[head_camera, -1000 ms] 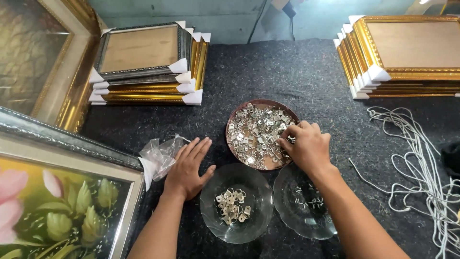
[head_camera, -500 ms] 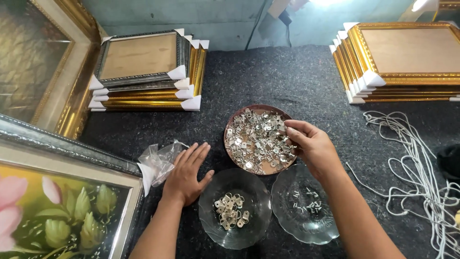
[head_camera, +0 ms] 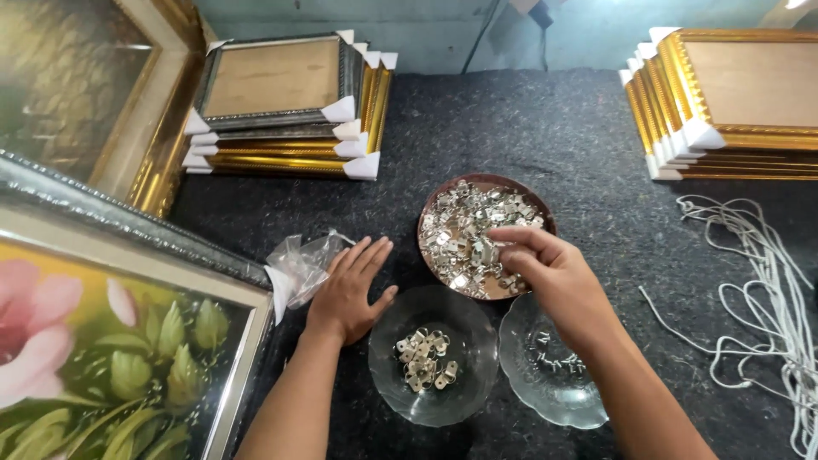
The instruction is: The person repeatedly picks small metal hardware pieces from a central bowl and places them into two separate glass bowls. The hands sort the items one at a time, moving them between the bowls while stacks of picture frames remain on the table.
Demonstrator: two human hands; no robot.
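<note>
Small silver metal hanger clips (head_camera: 477, 234) sat heaped in a round brown dish (head_camera: 439, 203) mid-table. They looked light, stiff, slippery and prone to tangle; best picked singly by the flat edges. Right hand (head_camera: 545, 273) was over the dish's near rim, fingertips pinching together on clips. Left hand (head_camera: 349, 285) lay flat, fingers spread, on the dark felt table (head_camera: 554, 128) beside a crumpled clear plastic bag (head_camera: 302, 264). Two clear glass bowls (head_camera: 434, 353) sat at the near edge. No labels were visible.

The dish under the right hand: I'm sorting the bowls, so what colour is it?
Reddish brown dish, filled with silvery metal pieces; seen in the head view.
</note>
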